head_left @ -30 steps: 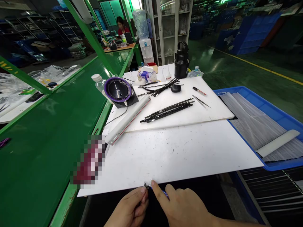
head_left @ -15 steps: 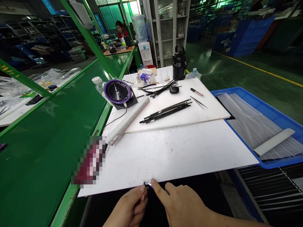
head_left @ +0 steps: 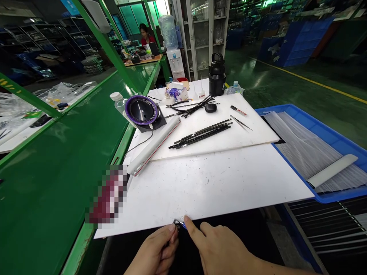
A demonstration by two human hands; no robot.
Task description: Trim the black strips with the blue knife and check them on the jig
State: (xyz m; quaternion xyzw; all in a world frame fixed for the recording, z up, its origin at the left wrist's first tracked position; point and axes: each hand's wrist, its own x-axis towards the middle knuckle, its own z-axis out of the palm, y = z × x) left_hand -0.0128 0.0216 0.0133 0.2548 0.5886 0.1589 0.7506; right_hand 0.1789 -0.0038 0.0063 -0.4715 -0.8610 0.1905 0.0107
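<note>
At the near edge of the white board, my left hand is closed in a pinch. A small dark piece pokes out between its thumb and finger; its full shape is hidden. My right hand is wrapped round a small blue-handled tool, its index finger stretched along it. The tool's thin metal tip touches or nearly touches the dark piece. I cannot tell what kind of tool it is. Most of its handle is covered by my fingers.
Black strips lie on a white foam pad, with tweezers and pliers. A long white profile and a purple-rimmed fan stand left. On the right is a blue tray; a black bottle stands behind.
The view has shifted very slightly. My hands stay in nearly the same place, with the tool tip still at the dark piece.
</note>
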